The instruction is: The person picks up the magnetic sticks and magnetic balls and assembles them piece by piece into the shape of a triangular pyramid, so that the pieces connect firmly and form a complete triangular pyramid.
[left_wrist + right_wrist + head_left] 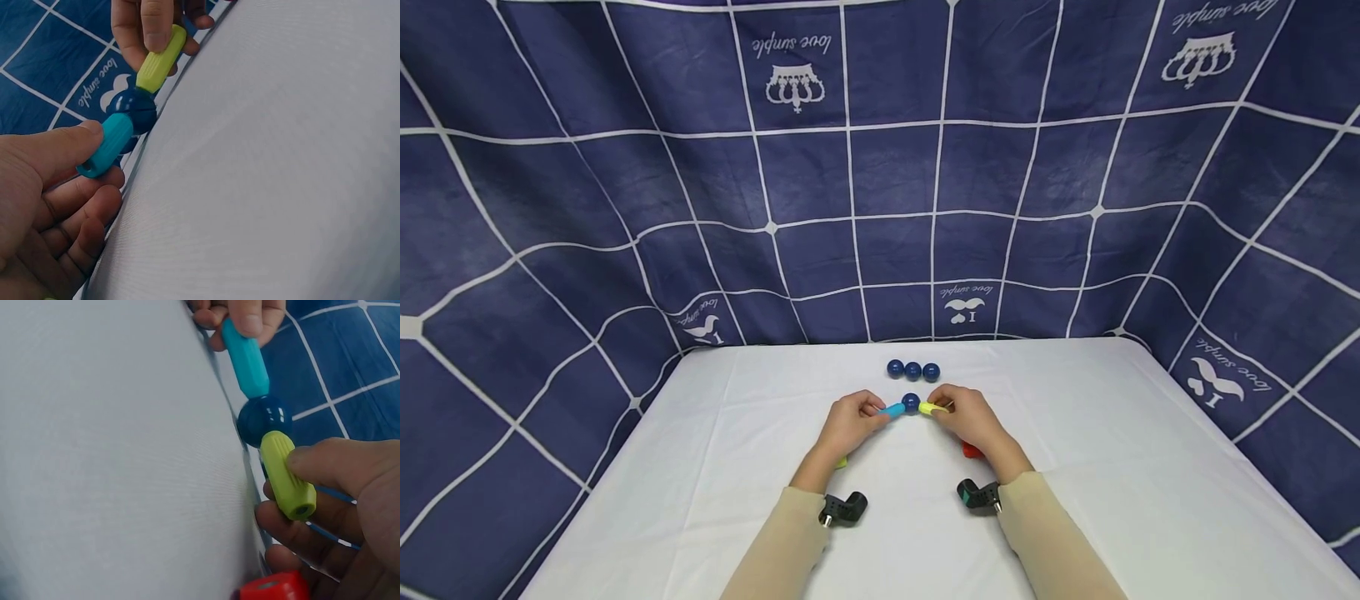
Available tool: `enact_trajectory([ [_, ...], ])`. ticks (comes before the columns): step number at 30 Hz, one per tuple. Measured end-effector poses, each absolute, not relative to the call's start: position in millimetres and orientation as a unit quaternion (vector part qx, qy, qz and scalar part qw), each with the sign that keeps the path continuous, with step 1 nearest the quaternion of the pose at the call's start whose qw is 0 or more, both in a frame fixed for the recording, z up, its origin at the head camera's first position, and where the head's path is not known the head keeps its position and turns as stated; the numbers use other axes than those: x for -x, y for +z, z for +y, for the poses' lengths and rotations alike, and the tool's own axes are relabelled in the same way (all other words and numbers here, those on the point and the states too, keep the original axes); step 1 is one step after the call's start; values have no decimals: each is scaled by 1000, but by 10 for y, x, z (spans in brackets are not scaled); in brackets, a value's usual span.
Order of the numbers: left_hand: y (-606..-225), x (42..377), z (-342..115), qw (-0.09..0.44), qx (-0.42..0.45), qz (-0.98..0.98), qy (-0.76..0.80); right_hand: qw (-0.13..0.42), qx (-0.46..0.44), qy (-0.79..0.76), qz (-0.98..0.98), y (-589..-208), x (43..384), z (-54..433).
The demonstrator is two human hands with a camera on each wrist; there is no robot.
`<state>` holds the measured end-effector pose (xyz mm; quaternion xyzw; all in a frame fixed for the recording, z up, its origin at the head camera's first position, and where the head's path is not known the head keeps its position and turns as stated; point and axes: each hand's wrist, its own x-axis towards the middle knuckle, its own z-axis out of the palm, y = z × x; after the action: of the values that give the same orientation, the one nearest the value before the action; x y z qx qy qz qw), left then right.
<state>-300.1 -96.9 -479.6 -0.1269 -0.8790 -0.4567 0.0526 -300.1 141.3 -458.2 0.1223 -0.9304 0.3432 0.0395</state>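
While you work toward the far edge of the counter (917, 550), your L hand (848, 423) has its grip clamped on a light-blue rod (893, 410), your R hand (967, 415) on a yellow-green rod (289, 478); btwn them is a dark-blue ball (911, 403), met by both rods from opp. sides. Beyond, nearer that edge, 3 spare balls (913, 371) sit in a row. Step in hand looks like joining rods to ball; next move prob. calls for steady inward pressure w/ both rods lined up.
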Motion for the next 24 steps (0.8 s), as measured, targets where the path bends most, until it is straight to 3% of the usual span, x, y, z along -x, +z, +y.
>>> enact_trajectory([
  [24,-4785,2996,-945,10,166,-883,-439,47,-154,356,-921,-4584,2994,1325],
])
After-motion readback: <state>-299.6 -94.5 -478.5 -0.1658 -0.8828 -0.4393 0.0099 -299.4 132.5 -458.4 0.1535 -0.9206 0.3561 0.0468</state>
